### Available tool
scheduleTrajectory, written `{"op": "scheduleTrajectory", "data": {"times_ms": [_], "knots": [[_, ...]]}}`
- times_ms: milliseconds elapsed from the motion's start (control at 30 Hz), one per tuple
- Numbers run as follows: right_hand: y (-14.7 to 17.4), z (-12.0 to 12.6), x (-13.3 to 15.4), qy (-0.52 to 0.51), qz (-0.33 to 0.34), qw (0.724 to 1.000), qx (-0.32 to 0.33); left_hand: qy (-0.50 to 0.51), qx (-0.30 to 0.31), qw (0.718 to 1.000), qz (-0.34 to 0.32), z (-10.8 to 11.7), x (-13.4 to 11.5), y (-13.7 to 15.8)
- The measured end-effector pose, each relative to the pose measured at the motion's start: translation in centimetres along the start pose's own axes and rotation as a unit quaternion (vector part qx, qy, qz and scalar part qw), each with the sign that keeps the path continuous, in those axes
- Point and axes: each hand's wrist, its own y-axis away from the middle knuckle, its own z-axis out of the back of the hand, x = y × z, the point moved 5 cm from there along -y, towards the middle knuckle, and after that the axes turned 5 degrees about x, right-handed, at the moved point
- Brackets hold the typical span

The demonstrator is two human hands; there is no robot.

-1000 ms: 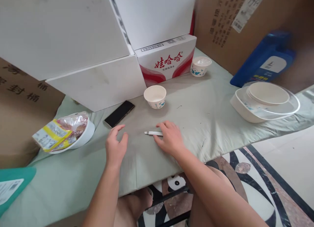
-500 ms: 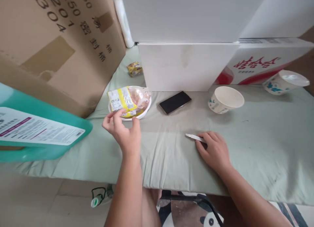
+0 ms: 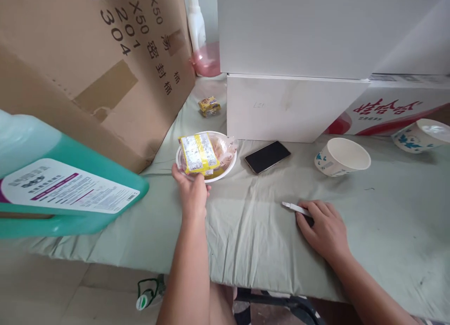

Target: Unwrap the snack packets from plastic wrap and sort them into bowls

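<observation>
A white bowl [image 3: 230,168] stands at centre left, packed with a clear-and-yellow plastic packet [image 3: 200,154] and other wrapped food. My left hand [image 3: 192,191] is closed at its near-left rim, thumb by the packets; the other fingers are partly hidden. Under my right hand [image 3: 325,229], which rests on the cloth, a slim white tool [image 3: 295,208] sticks out to the left, pinched between thumb and fingers. Its exact kind is unclear. A dark phone [image 3: 267,157] lies flat between the bowl and an upright paper bowl [image 3: 342,157].
A green jug [image 3: 80,156] and a large cardboard box [image 3: 87,71] line the left side. White boxes [image 3: 281,104] form the back. A small yellow packet [image 3: 209,105] lies behind the bowl; another paper bowl [image 3: 418,136] is far right. The cloth-covered table [image 3: 253,250] ends in front.
My left hand has closed from spread fingers onto the bowl's near-left edge. My right hand keeps the white tool in place. The whole view has shifted, moving things rightward and slightly down.
</observation>
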Motion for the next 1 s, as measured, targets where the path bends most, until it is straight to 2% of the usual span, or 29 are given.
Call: {"op": "scheduleTrajectory", "data": {"times_ms": [67, 100, 333, 467, 567, 700, 867, 1000], "knots": [[0.0, 0.1, 0.0, -0.009, -0.006, 1.0, -0.001, 0.08, -0.029, 0.995, 0.053, 0.0, -0.7, 0.8], [0.0, 0.2, 0.1, -0.014, -0.009, 1.0, -0.001, 0.102, -0.035, 0.993, 0.052, 0.0, -1.3, 1.2], [0.0, 0.4, -0.4, -0.093, -0.04, 0.995, 0.024, 0.114, -0.056, 0.992, 0.007, 0.3, -3.0, 4.8], [0.1, 1.3, -2.3, -0.198, -0.1, 0.975, 0.025, 0.13, -0.043, 0.99, -0.027, -0.4, -4.6, 7.6], [0.4, 2.1, -4.7, -0.285, -0.19, 0.939, 0.013, 0.141, -0.003, 0.99, -0.028, -2.5, -5.7, 9.5], [0.9, 3.3, -7.5, -0.362, -0.283, 0.887, -0.031, 0.113, 0.092, 0.989, 0.021, -7.0, -5.4, 11.7], [0.9, 3.4, -9.5, -0.444, -0.33, 0.83, -0.073, 0.083, 0.182, 0.977, 0.068, -12.8, -3.3, 13.4], [0.8, 3.0, -10.5, -0.482, -0.35, 0.798, -0.089, 0.077, 0.255, 0.959, 0.098, -15.3, -2.0, 13.7]]}}
